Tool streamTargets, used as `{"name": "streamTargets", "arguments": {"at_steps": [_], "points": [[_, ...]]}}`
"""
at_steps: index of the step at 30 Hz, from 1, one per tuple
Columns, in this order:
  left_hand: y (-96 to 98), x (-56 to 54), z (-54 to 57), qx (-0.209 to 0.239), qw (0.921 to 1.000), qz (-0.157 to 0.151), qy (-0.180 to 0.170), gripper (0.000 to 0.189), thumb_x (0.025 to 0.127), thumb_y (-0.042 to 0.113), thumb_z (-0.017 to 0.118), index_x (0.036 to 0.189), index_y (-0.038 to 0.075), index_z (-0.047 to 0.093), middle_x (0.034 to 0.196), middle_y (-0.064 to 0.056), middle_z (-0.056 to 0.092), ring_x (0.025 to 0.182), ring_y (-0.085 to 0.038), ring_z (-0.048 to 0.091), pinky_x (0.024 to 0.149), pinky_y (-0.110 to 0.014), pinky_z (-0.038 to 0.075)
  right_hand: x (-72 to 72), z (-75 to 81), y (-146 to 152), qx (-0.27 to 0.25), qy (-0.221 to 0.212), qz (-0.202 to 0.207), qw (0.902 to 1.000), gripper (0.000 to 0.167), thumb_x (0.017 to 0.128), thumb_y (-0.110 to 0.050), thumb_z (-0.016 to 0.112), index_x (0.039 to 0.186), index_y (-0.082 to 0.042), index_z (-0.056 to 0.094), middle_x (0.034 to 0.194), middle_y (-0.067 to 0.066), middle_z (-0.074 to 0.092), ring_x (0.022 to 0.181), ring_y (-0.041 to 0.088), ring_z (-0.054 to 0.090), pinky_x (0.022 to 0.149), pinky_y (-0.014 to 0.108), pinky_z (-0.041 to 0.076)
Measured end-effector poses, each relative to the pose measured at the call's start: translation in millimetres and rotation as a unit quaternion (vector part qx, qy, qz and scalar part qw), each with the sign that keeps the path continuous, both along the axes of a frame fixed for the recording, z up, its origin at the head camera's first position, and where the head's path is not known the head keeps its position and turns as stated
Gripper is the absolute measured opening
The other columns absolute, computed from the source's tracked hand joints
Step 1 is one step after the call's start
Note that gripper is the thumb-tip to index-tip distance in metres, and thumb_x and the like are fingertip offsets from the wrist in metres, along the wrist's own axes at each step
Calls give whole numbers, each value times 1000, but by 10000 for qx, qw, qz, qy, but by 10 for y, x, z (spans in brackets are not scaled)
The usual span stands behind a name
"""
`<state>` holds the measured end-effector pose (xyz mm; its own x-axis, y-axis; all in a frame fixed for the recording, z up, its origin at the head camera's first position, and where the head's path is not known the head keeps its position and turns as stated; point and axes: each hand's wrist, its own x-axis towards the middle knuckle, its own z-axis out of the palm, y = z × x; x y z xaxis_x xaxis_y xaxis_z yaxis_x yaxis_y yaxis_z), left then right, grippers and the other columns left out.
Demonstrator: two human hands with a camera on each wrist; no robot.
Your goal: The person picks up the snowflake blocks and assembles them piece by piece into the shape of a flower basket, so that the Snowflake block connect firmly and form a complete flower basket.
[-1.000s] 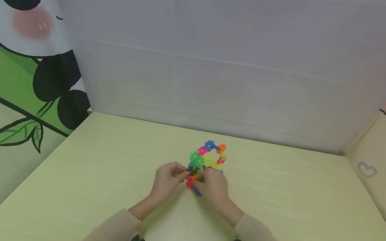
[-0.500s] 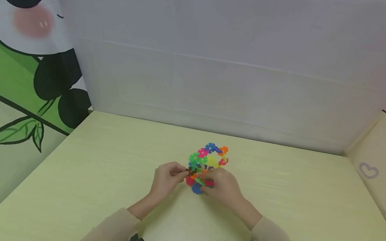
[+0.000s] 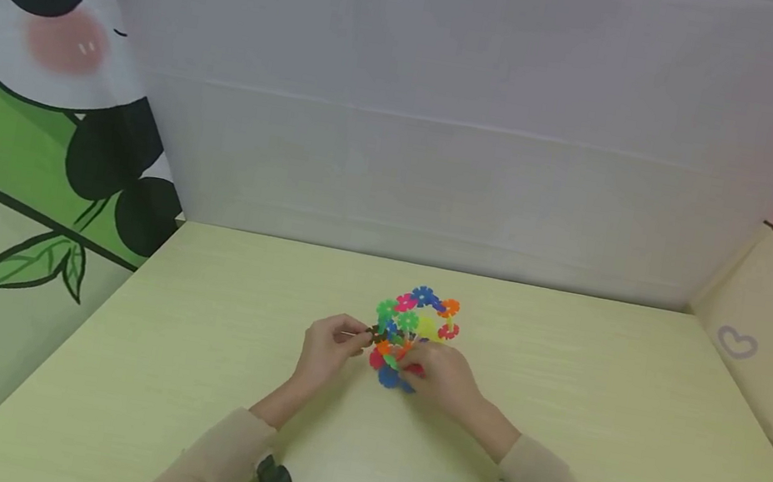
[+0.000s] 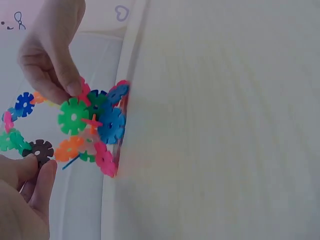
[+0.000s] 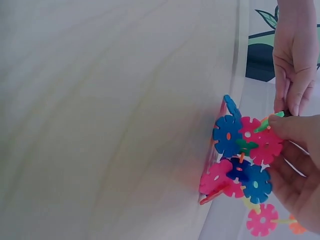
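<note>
On the table stands a structure of interlocking snowflake discs (image 3: 389, 376), with a loop of pink, blue, orange and red discs rising at its back. My left hand (image 3: 327, 350) pinches a dark brown snowflake disc (image 4: 41, 151) by its edge at the structure's left side. Across from it, my right hand (image 3: 442, 376) holds a green snowflake disc (image 4: 74, 116) between thumb and fingers, close against the front right of the structure. In the right wrist view, the thumb rests on that disc's edge, beside pink and blue discs. Fingers hide part of the joints.
The pale wooden table (image 3: 595, 409) extends around the structure. A white cloth wall (image 3: 441, 182) rises behind it. Printed panels stand at left and right, the left one with a cartoon panda (image 3: 51, 11). Dark straps (image 3: 274, 479) hang at the sleeves.
My right hand has shifted right and a green disc now shows in its fingers. The structure's loop has tilted slightly right, and my left hand has moved slightly left with the brown disc.
</note>
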<state>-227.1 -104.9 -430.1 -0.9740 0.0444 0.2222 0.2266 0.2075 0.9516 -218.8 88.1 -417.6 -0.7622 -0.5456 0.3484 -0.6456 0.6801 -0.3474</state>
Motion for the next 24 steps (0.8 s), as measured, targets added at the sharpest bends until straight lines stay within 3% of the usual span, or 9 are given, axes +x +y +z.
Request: {"name": "streamTargets", "arguments": {"at_steps": [2, 6, 8, 13, 18, 24], "points": [[-27, -16, 51, 39, 10000, -34, -33, 7, 80, -1, 65, 85, -7, 65, 87, -20, 66, 78, -33, 66, 65, -28, 55, 10, 15, 11, 48, -64, 56, 10000, 9, 73, -10, 75, 81, -10, 73, 80, -2, 68, 74, 11, 62, 66, 21, 50], [-49, -55, 53, 133, 9996, -138, -191, 8, 80, -3, 64, 86, -8, 64, 87, -20, 66, 79, -31, 66, 65, -29, 55, 17, 31, 22, 112, -128, 122, 9998, 9, 73, -10, 74, 82, -10, 73, 81, -2, 68, 74, 11, 62, 66, 20, 50], [-53, -90, -20, 158, 9993, -246, -234, 8, 80, -1, 64, 86, -7, 64, 87, -19, 66, 78, -29, 67, 64, -29, 55, 17, 36, 30, 121, -100, 181, 9997, 9, 73, -10, 74, 82, -10, 72, 80, -2, 68, 74, 11, 62, 67, 21, 50], [-37, -39, 4, 112, 9982, -539, -240, 9, 81, -1, 64, 86, -8, 63, 87, -21, 66, 78, -31, 66, 64, -33, 55, 13, 43, 53, 71, -50, 231, 9997, 8, 73, -9, 75, 80, -9, 72, 79, -1, 69, 74, 13, 64, 68, 24, 51], [-34, -5, 28, 139, 9981, -484, -347, 8, 81, -2, 63, 86, -8, 63, 87, -21, 66, 79, -31, 66, 65, -30, 55, 5, 32, 51, 43, -85, 191, 9998, 8, 73, -8, 74, 80, -9, 72, 78, -1, 69, 73, 13, 64, 67, 23, 51], [-24, 19, 25, 268, 9981, -381, -397, 9, 81, -2, 63, 87, -9, 63, 89, -21, 66, 80, -33, 66, 65, -29, 55, 9, 21, -68, -315, -568, -380, 9972, 17, 73, -22, 76, 83, -9, 72, 68, -5, 65, 59, 8, 53, 52, 17, 42]]}}
